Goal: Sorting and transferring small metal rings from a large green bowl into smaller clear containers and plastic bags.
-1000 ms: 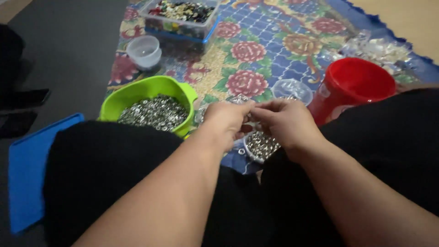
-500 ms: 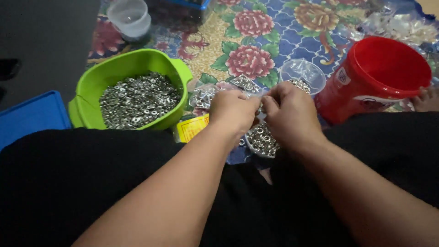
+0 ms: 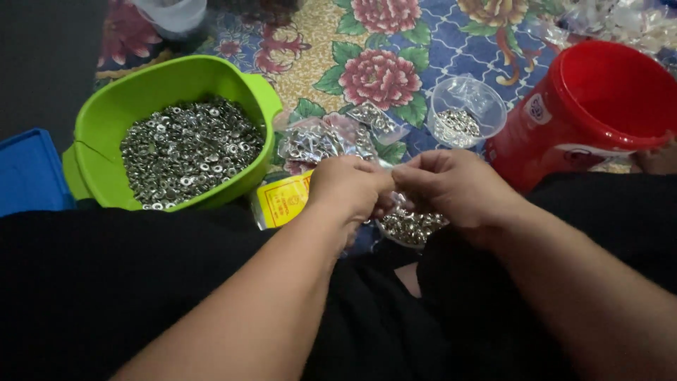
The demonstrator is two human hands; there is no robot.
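Spread over the dark floor, a flower-patterned mat (image 3: 423,63) in blue, yellow and red carries everything the person works with; the person sits at its near edge, black-clothed legs filling the bottom of the view.

Taking the green tub (image 3: 106,134) as the landmark: it sits on the mat's left part, tilted slightly, and is heaped with small silvery metal rings (image 3: 187,152). Far to the right of the tub stands a red bucket (image 3: 599,106), its mouth facing up. Left of the tub, touching or nearly touching it, lies a flat blue tray (image 3: 25,173). Beyond the tub, at the top edge, part of a whitish cup (image 3: 173,14) shows. Between the tub and the bucket sits a clear plastic cup (image 3: 486,106) with a few metal pieces at its bottom, and nearer the tub lies a crumpled clear bag of rings (image 3: 317,141). Just right of the tub's near corner is a yellow packet (image 3: 285,201).

Both hands meet to the right of the tub, over a small clear dish of rings (image 3: 409,226) that rests by the person's lap. The left hand (image 3: 349,187) is curled with fingertips pinched together; the right hand (image 3: 455,187) is likewise curled, thumb and fingers closed toward the left. What they pinch between them is too small and hidden to make out.
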